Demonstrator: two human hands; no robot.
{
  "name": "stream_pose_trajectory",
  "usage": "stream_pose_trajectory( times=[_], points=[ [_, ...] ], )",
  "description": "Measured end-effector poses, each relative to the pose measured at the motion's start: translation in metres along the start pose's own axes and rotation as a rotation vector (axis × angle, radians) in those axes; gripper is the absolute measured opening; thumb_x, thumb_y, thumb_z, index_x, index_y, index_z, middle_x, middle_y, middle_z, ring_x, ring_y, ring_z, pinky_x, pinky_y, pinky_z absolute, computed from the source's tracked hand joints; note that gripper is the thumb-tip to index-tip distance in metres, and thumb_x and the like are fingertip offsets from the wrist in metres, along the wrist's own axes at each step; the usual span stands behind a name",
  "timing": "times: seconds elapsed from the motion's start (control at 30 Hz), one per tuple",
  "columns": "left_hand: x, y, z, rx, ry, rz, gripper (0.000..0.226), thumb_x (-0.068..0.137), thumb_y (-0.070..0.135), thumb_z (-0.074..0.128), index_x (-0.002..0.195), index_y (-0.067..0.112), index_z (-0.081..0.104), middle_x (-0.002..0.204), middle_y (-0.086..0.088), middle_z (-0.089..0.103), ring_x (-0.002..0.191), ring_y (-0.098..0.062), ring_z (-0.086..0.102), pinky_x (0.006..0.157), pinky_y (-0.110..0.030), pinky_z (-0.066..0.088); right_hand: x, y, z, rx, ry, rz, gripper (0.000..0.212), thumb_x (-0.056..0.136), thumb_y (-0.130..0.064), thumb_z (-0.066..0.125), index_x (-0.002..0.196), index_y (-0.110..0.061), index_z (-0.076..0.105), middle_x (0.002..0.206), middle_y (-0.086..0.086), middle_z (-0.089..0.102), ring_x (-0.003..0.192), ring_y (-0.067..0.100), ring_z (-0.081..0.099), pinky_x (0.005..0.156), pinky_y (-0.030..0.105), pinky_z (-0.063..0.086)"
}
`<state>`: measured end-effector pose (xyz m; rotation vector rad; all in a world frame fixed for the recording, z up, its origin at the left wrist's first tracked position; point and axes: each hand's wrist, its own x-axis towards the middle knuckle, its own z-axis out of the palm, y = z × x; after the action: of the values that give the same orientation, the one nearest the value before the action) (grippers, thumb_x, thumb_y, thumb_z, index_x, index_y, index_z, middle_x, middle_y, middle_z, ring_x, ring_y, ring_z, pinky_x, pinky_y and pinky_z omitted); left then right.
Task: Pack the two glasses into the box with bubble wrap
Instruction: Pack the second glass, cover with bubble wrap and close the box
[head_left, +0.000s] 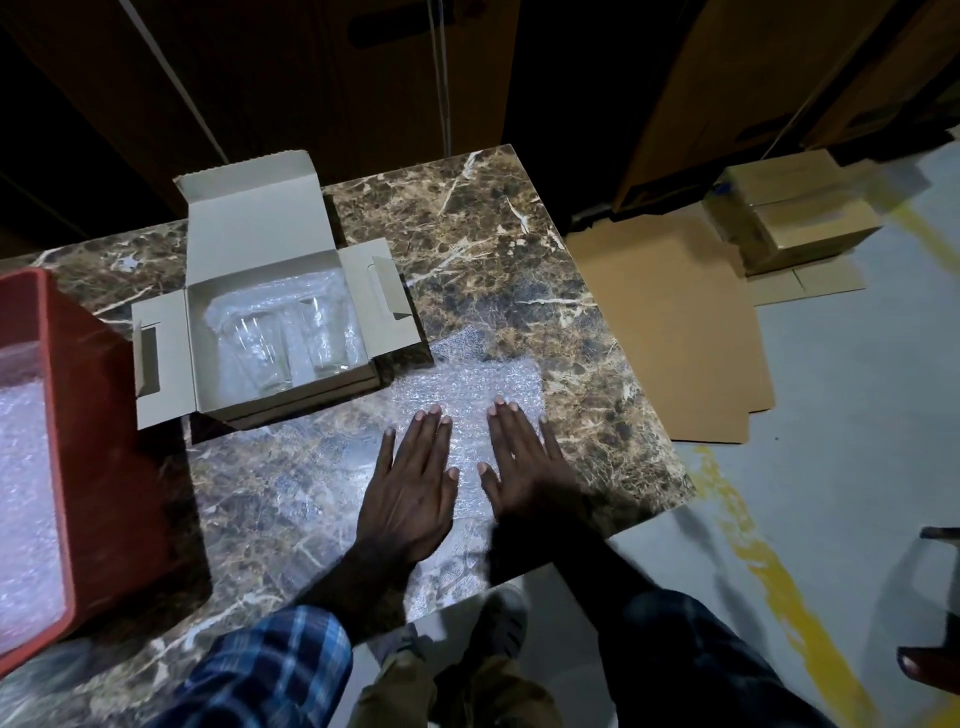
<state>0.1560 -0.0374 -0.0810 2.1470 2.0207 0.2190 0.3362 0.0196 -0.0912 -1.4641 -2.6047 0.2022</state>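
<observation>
An open grey cardboard box (208, 374) stands on the marble table (493, 249), lid flap up and side flaps out. Inside it, two clear glasses, one on the left (262, 353) and one on the right (327, 338), lie on bubble wrap lining. A loose sheet of bubble wrap (467, 384) lies flat on the table in front of and right of the box. My left hand (410, 488) and my right hand (524, 467) rest flat on this sheet, side by side, fingers straight and pointing away from me.
A red crate (98, 415) holding more bubble wrap (26, 493) stands at the table's left end. Flattened cardboard (675, 332) and stacked brown boxes (795, 218) lie on the floor to the right, beside a yellow floor line. Large cartons rise behind the table.
</observation>
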Motion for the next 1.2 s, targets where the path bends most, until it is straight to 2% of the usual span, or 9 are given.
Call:
stream_pose_trajectory(
  times=[0.13, 0.27, 0.5, 0.63, 0.77, 0.83, 0.9, 1.03, 1.2],
  points=[
    [-0.010, -0.013, -0.005, -0.021, -0.042, -0.062, 0.064, 0.106, 0.044, 0.026, 0.159, 0.010, 0.013, 0.168, -0.005, 0.004, 0.155, -0.018, -0.002, 0.124, -0.047, 0.004, -0.008, 0.016, -0.010, -0.019, -0.010, 0.038, 0.071, 0.103, -0.054, 0.027, 0.153, -0.003, 0.033, 0.163, 0.014, 0.023, 0.151, 0.026, 0.022, 0.122, 0.046, 0.021],
    [-0.032, -0.019, -0.014, -0.025, -0.019, 0.045, 0.065, 0.105, 0.044, 0.032, 0.158, 0.008, 0.020, 0.167, -0.009, 0.011, 0.155, -0.022, 0.004, 0.124, -0.045, 0.003, -0.030, 0.013, -0.019, 0.087, 0.019, -0.249, 0.068, 0.099, -0.054, 0.038, 0.148, -0.007, 0.045, 0.159, 0.015, 0.033, 0.148, 0.028, 0.030, 0.122, 0.043, 0.019],
    [-0.043, -0.009, -0.010, -0.088, 0.040, 0.235, 0.061, 0.100, 0.044, 0.046, 0.148, 0.006, 0.045, 0.158, -0.012, 0.036, 0.150, -0.027, 0.027, 0.122, -0.049, 0.018, -0.031, -0.003, -0.002, 0.121, 0.243, -0.389, 0.023, 0.093, -0.009, 0.053, 0.104, -0.004, 0.072, 0.122, 0.016, 0.068, 0.115, 0.031, 0.063, 0.108, 0.046, 0.043],
    [-0.039, -0.014, -0.024, -0.202, 0.099, 0.212, 0.033, 0.091, 0.021, 0.051, 0.114, 0.008, 0.071, 0.124, -0.008, 0.069, 0.125, -0.025, 0.059, 0.120, -0.038, 0.027, -0.033, -0.016, -0.016, 0.267, 0.294, -0.317, 0.019, 0.089, -0.008, 0.058, 0.099, -0.002, 0.073, 0.113, 0.014, 0.071, 0.109, 0.028, 0.065, 0.105, 0.045, 0.045],
    [-0.045, -0.025, -0.059, -0.437, 0.101, 0.016, 0.030, 0.085, 0.023, 0.050, 0.096, 0.011, 0.076, 0.104, -0.001, 0.074, 0.107, -0.010, 0.063, 0.116, -0.018, 0.026, -0.034, -0.012, -0.021, 0.392, 0.221, -0.210, 0.030, 0.075, -0.016, 0.056, 0.097, -0.003, 0.074, 0.111, 0.012, 0.073, 0.105, 0.026, 0.065, 0.101, 0.042, 0.049],
    [-0.051, -0.022, -0.080, -0.638, 0.059, -0.169, 0.020, 0.090, 0.022, 0.060, 0.090, 0.012, 0.077, 0.091, 0.002, 0.075, 0.086, -0.001, 0.066, 0.092, -0.017, 0.048, -0.031, -0.011, -0.028, 0.475, 0.171, -0.135, 0.031, 0.072, -0.015, 0.052, 0.090, -0.006, 0.074, 0.099, 0.010, 0.075, 0.092, 0.026, 0.068, 0.086, 0.037, 0.056],
    [-0.054, -0.017, -0.092, -0.921, -0.001, -0.402, 0.013, 0.092, 0.008, 0.067, 0.081, 0.002, 0.071, 0.061, -0.007, 0.066, 0.049, -0.009, 0.059, 0.049, -0.020, 0.045, -0.025, -0.016, -0.037, 0.582, 0.090, 0.012, 0.018, 0.076, -0.013, 0.054, 0.083, -0.012, 0.071, 0.078, 0.005, 0.071, 0.072, 0.024, 0.065, 0.066, 0.031, 0.051],
    [-0.048, -0.019, -0.091, -1.270, 0.045, -0.654, 0.028, 0.095, 0.005, 0.065, 0.077, -0.010, 0.049, 0.052, -0.019, 0.045, 0.045, -0.024, 0.045, 0.042, -0.027, 0.033, -0.009, -0.020, -0.046, 0.779, -0.039, 0.308, 0.022, 0.081, -0.014, 0.066, 0.063, -0.017, 0.054, 0.053, -0.005, 0.054, 0.052, 0.010, 0.047, 0.053, 0.029, 0.035],
    [-0.026, -0.025, -0.086, -0.864, 0.161, -0.596, 0.022, 0.096, 0.017, 0.065, 0.084, 0.000, 0.057, 0.061, -0.009, 0.057, 0.045, -0.006, 0.050, 0.042, -0.013, 0.036, 0.014, -0.027, -0.051, 0.723, -0.122, 0.468, 0.037, 0.092, -0.022, 0.065, 0.063, -0.019, 0.042, 0.056, -0.003, 0.044, 0.063, 0.021, 0.041, 0.061, 0.034, 0.030]
  ],
)
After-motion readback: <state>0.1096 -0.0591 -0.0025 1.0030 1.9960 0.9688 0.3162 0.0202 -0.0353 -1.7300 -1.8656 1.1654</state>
